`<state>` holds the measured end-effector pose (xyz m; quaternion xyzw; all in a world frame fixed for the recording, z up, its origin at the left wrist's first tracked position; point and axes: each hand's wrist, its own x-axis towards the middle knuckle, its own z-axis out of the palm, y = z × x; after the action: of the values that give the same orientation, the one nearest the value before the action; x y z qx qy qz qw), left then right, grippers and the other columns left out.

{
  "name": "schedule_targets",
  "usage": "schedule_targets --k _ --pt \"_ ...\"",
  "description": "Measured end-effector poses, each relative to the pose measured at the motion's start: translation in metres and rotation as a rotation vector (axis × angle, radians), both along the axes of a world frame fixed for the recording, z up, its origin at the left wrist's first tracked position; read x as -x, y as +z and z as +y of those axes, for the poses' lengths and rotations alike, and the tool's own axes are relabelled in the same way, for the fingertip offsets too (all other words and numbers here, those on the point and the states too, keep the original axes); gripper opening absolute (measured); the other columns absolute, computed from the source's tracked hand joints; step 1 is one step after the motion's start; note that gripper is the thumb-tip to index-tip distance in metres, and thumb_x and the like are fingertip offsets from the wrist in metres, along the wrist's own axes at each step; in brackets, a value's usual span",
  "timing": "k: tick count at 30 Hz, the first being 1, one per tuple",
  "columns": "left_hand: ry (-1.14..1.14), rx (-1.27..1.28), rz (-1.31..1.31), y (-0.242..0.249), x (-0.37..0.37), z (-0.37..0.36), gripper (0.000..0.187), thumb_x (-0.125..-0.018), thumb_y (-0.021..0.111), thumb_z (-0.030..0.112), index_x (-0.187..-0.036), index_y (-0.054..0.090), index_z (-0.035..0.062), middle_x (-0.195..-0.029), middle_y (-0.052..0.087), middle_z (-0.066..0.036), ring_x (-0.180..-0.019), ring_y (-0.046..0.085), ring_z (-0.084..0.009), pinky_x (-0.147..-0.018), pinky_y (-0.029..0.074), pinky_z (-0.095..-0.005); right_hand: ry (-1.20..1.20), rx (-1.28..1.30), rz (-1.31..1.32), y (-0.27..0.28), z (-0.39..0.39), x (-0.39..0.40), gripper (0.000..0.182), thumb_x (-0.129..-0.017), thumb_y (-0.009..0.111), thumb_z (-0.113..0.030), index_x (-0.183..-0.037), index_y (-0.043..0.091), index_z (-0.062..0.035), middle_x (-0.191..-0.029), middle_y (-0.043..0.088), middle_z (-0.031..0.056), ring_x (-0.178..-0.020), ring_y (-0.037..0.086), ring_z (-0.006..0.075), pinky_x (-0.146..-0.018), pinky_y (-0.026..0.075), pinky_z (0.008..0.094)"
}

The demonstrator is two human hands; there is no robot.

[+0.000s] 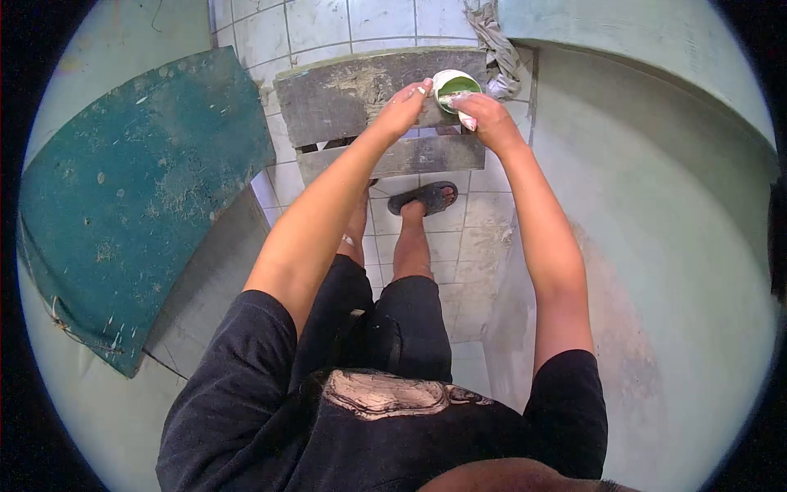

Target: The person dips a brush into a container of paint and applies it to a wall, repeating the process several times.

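where the pale tiled floor (459, 238) meets a worn grey plank bench (361, 98), a person stands in black clothes and dark sandals, hemmed in by pale green walls and a scuffed teal panel (131, 197) leaning at the left. the left hand (403, 105) pinches the rim of a small white cup (453, 84) with green inside, held over the bench; the right hand (485, 115) closes on something pale at its mouth, too small to make out. no writing is readable.
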<state>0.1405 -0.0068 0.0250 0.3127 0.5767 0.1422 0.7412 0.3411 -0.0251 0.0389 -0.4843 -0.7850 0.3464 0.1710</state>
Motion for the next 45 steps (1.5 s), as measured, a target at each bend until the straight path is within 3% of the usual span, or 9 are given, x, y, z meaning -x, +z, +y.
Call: schedule_targets --k 2,19,28,30,31,33,36,41,45 --pt "-0.07 0.029 -0.024 -0.002 0.001 0.001 0.061 -0.087 0.037 0.053 -0.123 0.043 0.0041 -0.118 0.049 -0.01 -0.1 0.052 -0.0247 -0.08 0.044 -0.0382 -0.021 -0.011 -0.001 -0.005 -0.001 0.0 0.026 -0.067 0.056 0.0 -0.092 0.062 -0.0057 -0.091 0.061 0.0129 -0.09 0.057 0.0297 -0.079 0.047 0.0362" --pt "-0.008 0.036 -0.04 -0.003 -0.003 -0.003 0.058 -0.088 0.038 0.052 -0.121 0.046 0.0055 -0.115 0.051 -0.008 -0.097 0.051 -0.0216 -0.078 0.043 -0.036 -0.116 -0.047 0.016 -0.011 -0.002 0.005 0.023 -0.069 0.057 -0.001 -0.092 0.062 -0.0054 -0.092 0.062 0.0131 -0.09 0.058 0.0298 -0.079 0.047 0.0361" --pt "0.021 0.04 -0.027 -0.006 -0.006 -0.007 0.059 -0.088 0.039 0.052 -0.122 0.045 0.0045 -0.115 0.051 -0.008 -0.098 0.052 -0.0217 -0.078 0.043 -0.0356 -0.763 -0.004 0.093 0.02 -0.013 0.034 0.018 -0.068 0.064 -0.008 -0.086 0.062 -0.0024 -0.085 0.063 0.0142 -0.072 0.06 0.0304 -0.067 0.048 0.0336" --pt "0.027 0.038 -0.011 -0.004 -0.008 -0.007 0.06 -0.087 0.039 0.052 -0.123 0.044 0.0044 -0.116 0.051 -0.008 -0.099 0.052 -0.0221 -0.079 0.043 -0.0358 -1.062 0.057 0.082 0.015 -0.015 0.04 0.017 -0.069 0.065 -0.009 -0.084 0.061 -0.0011 -0.081 0.064 0.0143 -0.07 0.062 0.026 -0.065 0.048 0.0316" --pt "0.001 0.042 -0.02 -0.006 -0.008 -0.007 0.061 -0.087 0.038 0.053 -0.124 0.043 0.0045 -0.118 0.049 -0.009 -0.1 0.051 -0.0231 -0.08 0.043 -0.0365 -1.063 0.057 0.082 0.014 -0.016 0.043 0.017 -0.069 0.065 -0.009 -0.084 0.061 -0.0011 -0.081 0.064 0.0143 -0.07 0.062 0.026 -0.065 0.048 0.0316" --pt "-0.028 0.045 -0.026 -0.01 -0.009 -0.005 0.062 -0.087 0.037 0.054 -0.125 0.042 0.0045 -0.12 0.047 -0.01 -0.102 0.051 -0.0241 -0.081 0.043 -0.0372 -1.258 0.233 0.323 0.011 -0.016 0.046 0.016 -0.071 0.066 -0.009 -0.083 0.061 0.0003 -0.077 0.064 0.0127 -0.069 0.063 0.0199 -0.064 0.048 0.03" --pt "-0.068 -0.005 0.003 -0.01 -0.012 0.0 0.066 -0.087 0.035 0.056 -0.129 0.038 0.0052 -0.127 0.041 -0.012 -0.109 0.048 -0.0273 -0.086 0.042 -0.039 -1.328 0.274 0.456 -0.011 -0.026 0.043 0.016 -0.072 0.066 -0.008 -0.082 0.06 0.0016 -0.076 0.065 0.0107 -0.07 0.062 0.0155 -0.063 0.048 0.0294" --pt "-0.159 -0.014 -0.115 -0.026 -0.011 0.006 0.068 -0.088 0.033 0.055 -0.132 0.032 0.003 -0.135 0.032 -0.016 -0.12 0.038 -0.0309 -0.097 0.034 -0.039 -1.372 0.357 0.69 -0.015 -0.033 0.041 0.016 -0.073 0.065 -0.004 -0.087 0.058 0.0025 -0.08 0.064 0.0107 -0.069 0.061 0.015 -0.061 0.05 0.0273" --pt "-0.1 0.051 -0.116 -0.024 -0.017 0.009 0.069 -0.088 0.033 0.054 -0.132 0.032 0.0006 -0.135 0.032 -0.017 -0.12 0.038 -0.0313 -0.1 0.03 -0.0379 -1.388 0.461 0.891 -0.013 -0.031 0.035 0.018 -0.075 0.062 0.001 -0.091 0.054 0.0032 -0.086 0.061 0.0114 -0.073 0.061 0.0172 -0.062 0.053 0.0273"
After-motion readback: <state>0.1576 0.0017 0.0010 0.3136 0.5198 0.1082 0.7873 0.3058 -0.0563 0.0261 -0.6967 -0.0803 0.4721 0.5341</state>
